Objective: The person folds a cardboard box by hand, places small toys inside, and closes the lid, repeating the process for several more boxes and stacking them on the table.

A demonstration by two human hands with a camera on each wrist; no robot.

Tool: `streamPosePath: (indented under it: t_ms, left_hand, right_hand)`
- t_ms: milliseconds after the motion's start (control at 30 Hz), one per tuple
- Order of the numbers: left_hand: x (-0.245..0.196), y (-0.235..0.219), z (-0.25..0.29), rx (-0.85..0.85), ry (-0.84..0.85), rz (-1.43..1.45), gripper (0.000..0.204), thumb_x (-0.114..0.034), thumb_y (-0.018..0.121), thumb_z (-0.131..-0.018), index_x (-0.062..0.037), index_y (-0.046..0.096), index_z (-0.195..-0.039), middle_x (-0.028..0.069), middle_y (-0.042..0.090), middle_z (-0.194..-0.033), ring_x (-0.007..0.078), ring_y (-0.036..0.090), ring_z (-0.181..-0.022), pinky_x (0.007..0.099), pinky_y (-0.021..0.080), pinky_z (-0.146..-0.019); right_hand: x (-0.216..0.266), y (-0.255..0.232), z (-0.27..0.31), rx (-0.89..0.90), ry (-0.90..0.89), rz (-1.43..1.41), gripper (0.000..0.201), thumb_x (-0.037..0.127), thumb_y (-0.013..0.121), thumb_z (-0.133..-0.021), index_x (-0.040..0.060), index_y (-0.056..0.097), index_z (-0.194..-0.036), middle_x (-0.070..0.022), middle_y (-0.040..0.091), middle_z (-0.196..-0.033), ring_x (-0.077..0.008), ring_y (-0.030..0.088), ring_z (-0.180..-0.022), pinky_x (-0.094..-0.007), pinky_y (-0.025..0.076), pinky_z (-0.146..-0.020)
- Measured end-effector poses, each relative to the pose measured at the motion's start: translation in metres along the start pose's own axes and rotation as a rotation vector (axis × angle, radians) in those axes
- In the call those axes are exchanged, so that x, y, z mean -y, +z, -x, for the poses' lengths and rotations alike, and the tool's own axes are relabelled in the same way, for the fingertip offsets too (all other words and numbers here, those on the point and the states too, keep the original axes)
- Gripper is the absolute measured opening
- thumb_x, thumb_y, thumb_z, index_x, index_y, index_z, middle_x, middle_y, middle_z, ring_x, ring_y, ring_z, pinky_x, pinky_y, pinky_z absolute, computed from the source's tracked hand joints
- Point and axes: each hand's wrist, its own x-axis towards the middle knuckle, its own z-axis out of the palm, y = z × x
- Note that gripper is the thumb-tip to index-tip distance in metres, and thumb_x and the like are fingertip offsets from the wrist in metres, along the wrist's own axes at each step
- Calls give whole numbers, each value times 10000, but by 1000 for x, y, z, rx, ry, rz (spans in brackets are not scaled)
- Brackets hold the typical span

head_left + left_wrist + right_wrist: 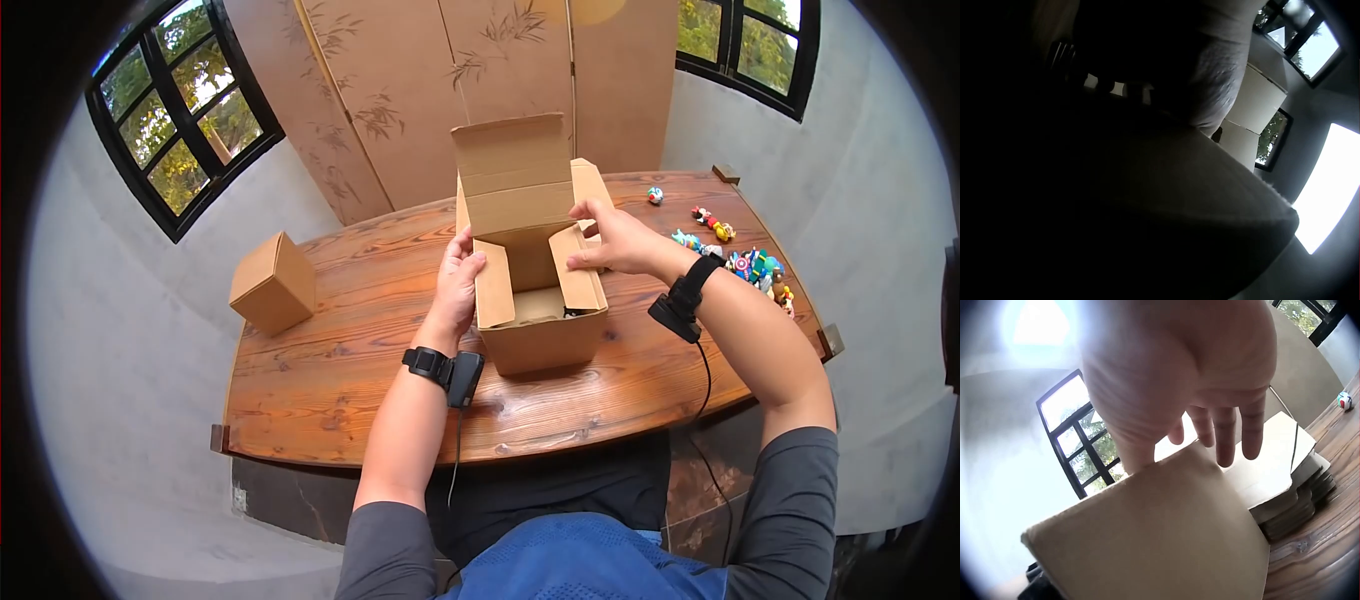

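An open cardboard box [545,347] stands on the wooden table, its lid [512,165] raised at the back and its side flaps folded over the opening. My left hand [456,288] grips the left side, thumb over the left flap [493,283] and fingers along the outer wall. At the other side my right hand [632,243] holds the top edge, its thumb on the right flap [572,270] and its fingers towards the back corner. In the right wrist view the fingers hang over the edge of the box wall [1160,534]. The left wrist view is mostly dark.
A closed cardboard box [272,283] stands at the table's left. Several small toy figures [755,265] lie at the right, with a small patterned ball [655,195] further back. Stacked cardboard [1300,500] sits behind the open box. A folding screen [500,60] stands beyond the table [370,385].
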Motion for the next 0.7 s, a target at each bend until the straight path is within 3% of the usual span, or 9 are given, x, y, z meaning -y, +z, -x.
streamPosePath:
  t_ms: [133, 233, 300, 433, 500, 533, 567, 633, 700]
  left_hand:
    - [-1, -7, -2, 3, 16, -108, 446, -75, 571, -967, -65, 442, -1394, 73, 531, -1358, 136, 530, -1211, 303, 464, -1015]
    - [-3, -6, -2, 67, 9, -12, 368, -102, 591, -981, -79, 478, -1331, 73, 551, -1312, 127, 539, -1178, 291, 469, -1002]
    - [-8, 3, 5, -29, -4, -63, 333, -143, 596, -997, -73, 485, -1303, 73, 563, -1280, 136, 550, -1151, 291, 475, -991]
    - [-1, -1, 2, -11, 32, -148, 315, -199, 555, -1029, -78, 476, -1310, 52, 575, -1237, 140, 582, -1114, 291, 512, -947]
    - [0, -1, 2, -12, 17, -131, 313, -184, 552, -1029, -74, 473, -1310, 58, 567, -1250, 144, 580, -1119, 296, 509, -957]
    - [0, -1, 2, -12, 16, -129, 313, -184, 552, -1029, -74, 473, -1310, 58, 567, -1250, 144, 580, -1119, 296, 509, -957]
    - [0, -2, 2, -11, 18, -125, 311, -179, 553, -1027, -73, 473, -1308, 60, 563, -1255, 146, 578, -1122, 298, 508, -959]
    - [0, -1, 3, -10, 18, -120, 309, -174, 554, -1026, -72, 473, -1306, 62, 560, -1260, 148, 577, -1126, 300, 508, -961]
    - [1, -1, 3, -17, 30, -106, 318, -161, 552, -1022, -70, 461, -1313, 67, 554, -1273, 155, 576, -1133, 304, 509, -965]
  right_hand:
    - [4, -1, 2, -68, -25, 36, 715, 294, 863, -726, 17, 448, -1237, -174, 599, -1252, -310, 618, -1136, -411, 505, -968]
    - [21, -13, 10, -6, 49, 89, 694, 292, 858, -732, 20, 452, -1224, -181, 602, -1254, -297, 616, -1149, -405, 505, -966]
    - [1, -12, 4, -17, -37, 27, 731, 279, 852, -733, 19, 444, -1281, -189, 617, -1234, -306, 616, -1157, -398, 498, -969]
    - [24, -25, 18, -134, -289, 387, 605, 229, 824, -729, 44, 529, -1224, -165, 652, -1192, -322, 632, -1105, -409, 488, -972]
    - [31, -31, 20, -74, -697, 661, 473, 236, 772, -726, 87, 575, -1129, -132, 666, -1097, -310, 636, -1059, -404, 507, -912]
    - [37, -30, 22, -63, -788, 699, 458, 229, 770, -696, 97, 597, -1098, -116, 676, -1053, -308, 649, -1008, -411, 515, -875]
    - [50, -29, 27, -61, -787, 700, 458, 229, 770, -696, 97, 597, -1098, -116, 676, -1053, -308, 649, -1008, -411, 515, -875]
    - [71, -28, 39, 203, -502, 777, 485, 255, 782, -693, 89, 604, -1112, -122, 678, -1050, -318, 658, -983, -416, 519, -878]
    - [74, -25, 42, 214, -475, 750, 510, 296, 788, -698, 79, 612, -1124, -127, 677, -1052, -322, 665, -978, -415, 522, -886]
